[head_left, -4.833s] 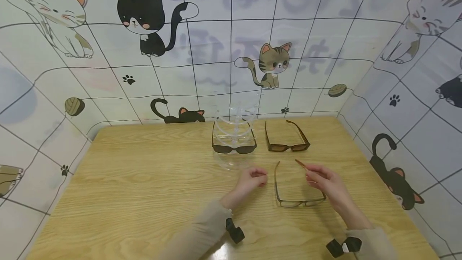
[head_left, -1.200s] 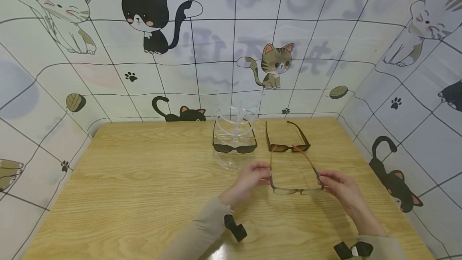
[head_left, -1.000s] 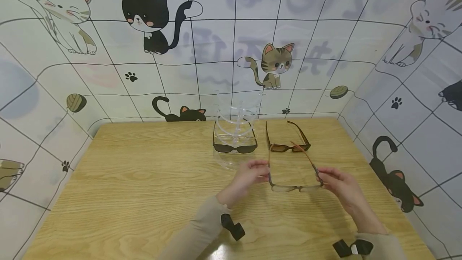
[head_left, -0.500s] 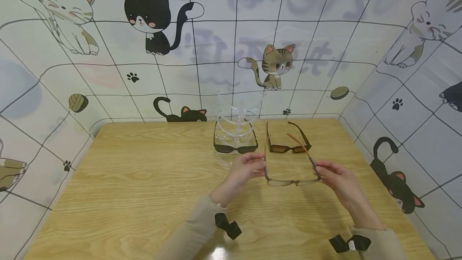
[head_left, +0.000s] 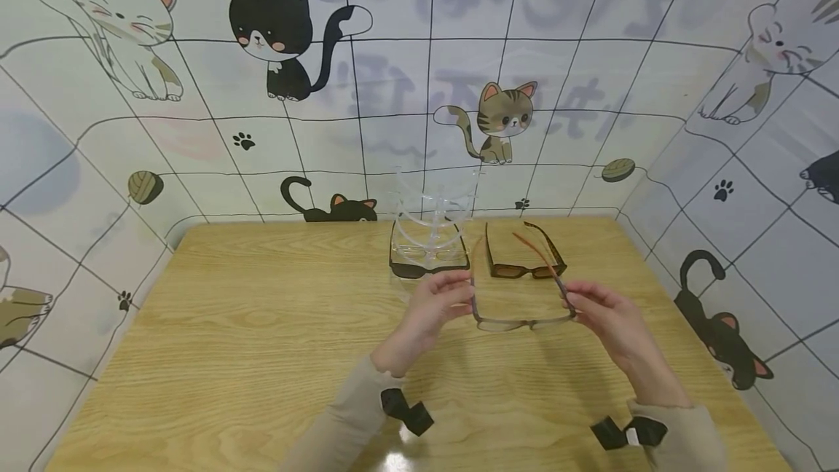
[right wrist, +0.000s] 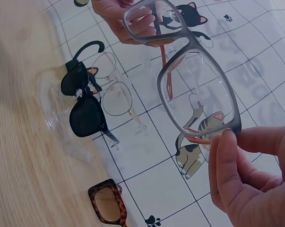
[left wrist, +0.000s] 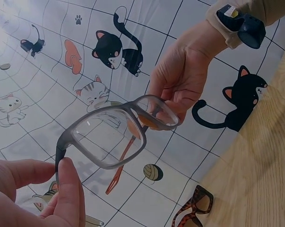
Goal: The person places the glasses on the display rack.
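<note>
A pair of eyeglasses point(head_left: 524, 323) with a grey front and orange-brown temple tips is held up off the table, temples unfolded and pointing away from me. My left hand point(head_left: 429, 315) pinches its left temple near the hinge. The right temple is pinched by my right hand point(head_left: 606, 315), thumb against fingers, as the right wrist view also shows. Just behind, a clear display stand point(head_left: 434, 221) carries black sunglasses point(head_left: 409, 270) and, above them, thin wire-rimmed glasses point(right wrist: 117, 98). Tortoiseshell sunglasses point(head_left: 524, 272) lie on the table right of the stand.
The wooden table point(head_left: 262, 326) meets a cat-printed wall covering point(head_left: 393, 93) behind and at both sides. The upper tiers of the stand are transparent and hard to make out against that wall.
Earlier the eyeglasses rested on the table, with only the right hand at a temple. Now both hands hold them raised, and they have moved left and farther back, toward the stand.
</note>
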{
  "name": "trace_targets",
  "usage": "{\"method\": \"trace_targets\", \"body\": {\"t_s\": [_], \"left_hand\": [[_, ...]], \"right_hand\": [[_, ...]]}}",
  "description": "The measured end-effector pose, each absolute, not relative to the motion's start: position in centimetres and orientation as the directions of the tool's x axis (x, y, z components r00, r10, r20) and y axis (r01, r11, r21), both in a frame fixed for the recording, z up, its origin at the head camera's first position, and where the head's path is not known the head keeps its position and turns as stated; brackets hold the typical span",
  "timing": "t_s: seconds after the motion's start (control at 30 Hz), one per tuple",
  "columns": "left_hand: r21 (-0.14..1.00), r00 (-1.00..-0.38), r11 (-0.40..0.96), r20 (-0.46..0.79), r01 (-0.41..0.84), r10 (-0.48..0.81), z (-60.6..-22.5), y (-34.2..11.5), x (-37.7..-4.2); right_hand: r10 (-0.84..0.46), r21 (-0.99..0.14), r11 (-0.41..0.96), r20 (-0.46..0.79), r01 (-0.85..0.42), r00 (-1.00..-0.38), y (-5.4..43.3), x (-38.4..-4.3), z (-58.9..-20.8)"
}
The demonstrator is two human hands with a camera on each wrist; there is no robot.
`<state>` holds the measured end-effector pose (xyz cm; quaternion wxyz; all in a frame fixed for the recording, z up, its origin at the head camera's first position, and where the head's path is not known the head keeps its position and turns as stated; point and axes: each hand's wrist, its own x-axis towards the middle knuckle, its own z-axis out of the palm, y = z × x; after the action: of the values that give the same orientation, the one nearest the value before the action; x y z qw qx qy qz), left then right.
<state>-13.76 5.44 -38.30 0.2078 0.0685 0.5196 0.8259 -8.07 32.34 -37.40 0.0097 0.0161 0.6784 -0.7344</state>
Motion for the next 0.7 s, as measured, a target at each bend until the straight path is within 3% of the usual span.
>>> {"method": "trace_targets", "body": {"t_s": [0.7], "left_hand": [[0.872,-0.933,-0.425,-0.089,-0.242,0.349,-36.8,2.9,-13.5]], "right_hand": [[-0.058,-0.996,-0.092,0.027,-0.021,-0.998,30.0,-9.5,-36.0]]}}
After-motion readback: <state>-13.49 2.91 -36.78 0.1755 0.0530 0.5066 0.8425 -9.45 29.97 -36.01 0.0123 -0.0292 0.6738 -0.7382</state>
